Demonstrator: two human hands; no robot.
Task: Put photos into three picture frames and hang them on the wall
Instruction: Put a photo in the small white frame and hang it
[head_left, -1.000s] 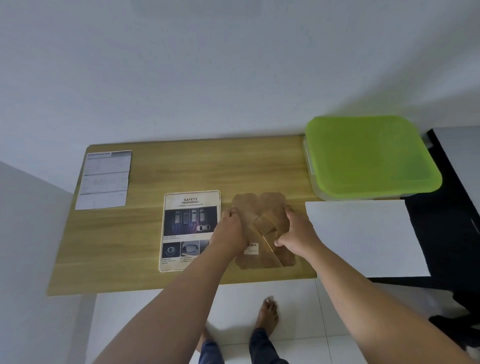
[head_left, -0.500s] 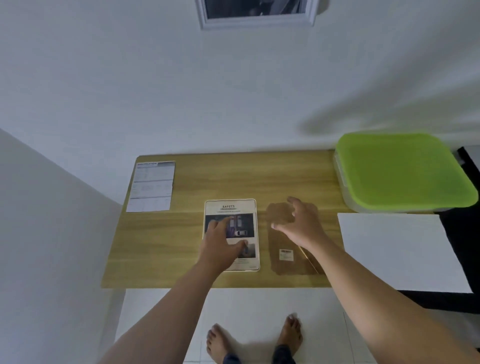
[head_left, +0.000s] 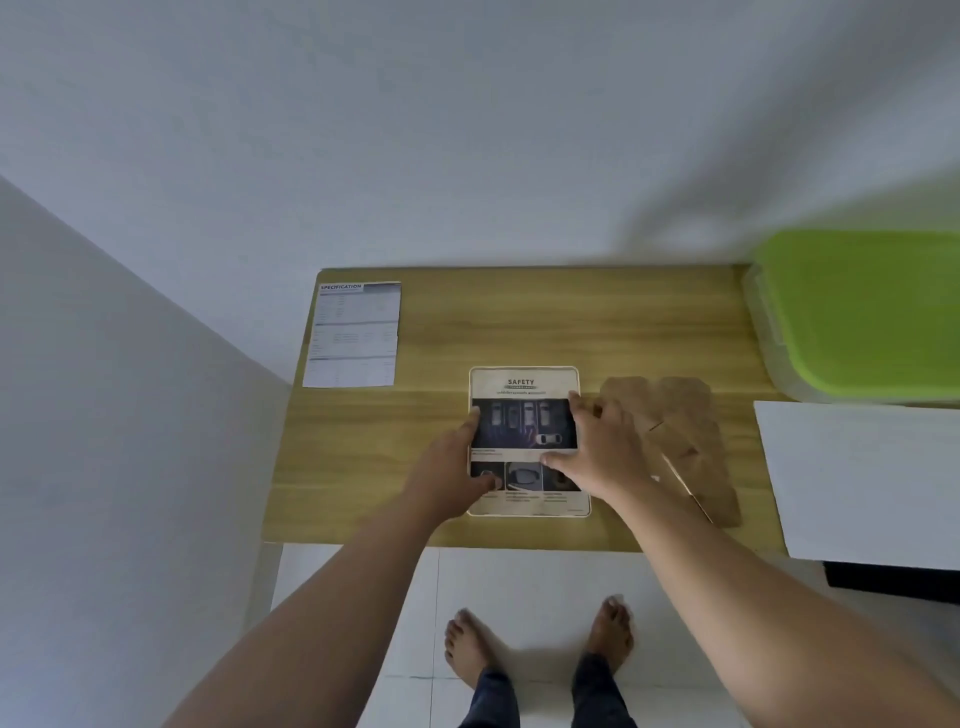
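Note:
A white-rimmed picture frame holding a "SAFETY" car print (head_left: 522, 384) lies flat near the front of the wooden table (head_left: 519, 312). My left hand (head_left: 452, 467) grips its left edge, thumb on the lower part of the print. My right hand (head_left: 602, 452) grips its right edge, thumb across the middle. A brown backing board (head_left: 691, 415) with a fold-out stand lies flat just right of the frame, partly behind my right hand. A loose "SPECIFICATION" sheet (head_left: 356, 335) rests at the table's back left corner.
A box with a green lid (head_left: 862, 312) sits at the back right. A blank white sheet (head_left: 862, 478) overhangs the table's front right corner. White walls close in behind and to the left. My bare feet (head_left: 540, 639) stand on white tiles below the table edge.
My right hand has left the brown backing board and moved left onto the frame's right edge. My left hand moved from the board to the frame's left side. The view shifted left.

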